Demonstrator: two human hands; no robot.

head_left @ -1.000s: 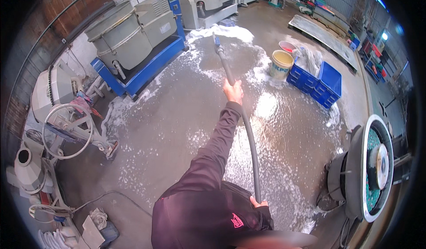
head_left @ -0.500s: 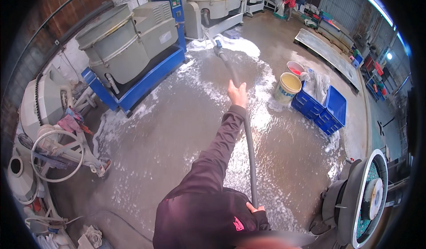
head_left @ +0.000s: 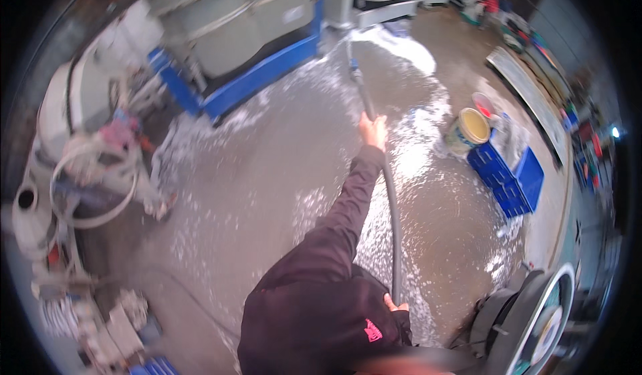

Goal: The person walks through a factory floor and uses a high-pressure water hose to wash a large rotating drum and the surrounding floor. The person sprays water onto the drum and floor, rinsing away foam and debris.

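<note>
A long grey hose (head_left: pixel 396 241) runs from beside my body out over the wet floor. My left hand (head_left: pixel 373 133) is closed round it at the end of an outstretched arm. Low down, close to my dark jacket (head_left: pixel 314 315), my right hand (head_left: pixel 395 304) grips the same hose, its fingers partly hidden. At the hose's far end is a blue fitting (head_left: pixel 355 69), beyond which a pale streak of water seems to reach the floor. White foam (head_left: pixel 404 48) lies past the fitting.
A grey tub machine on a blue frame (head_left: pixel 261 77) stands ahead left. To the right are a yellowish bucket (head_left: pixel 472 127) and blue crates (head_left: pixel 511 184). A round machine (head_left: pixel 545 328) is at near right, a handwheel (head_left: pixel 93 184) at left. Far off is a person in red (head_left: pixel 490 2).
The view has swung, so the surroundings appear shifted right and upward. Against the floor, the hose end has moved slightly left and nearer. Both hands keep hold of the hose.
</note>
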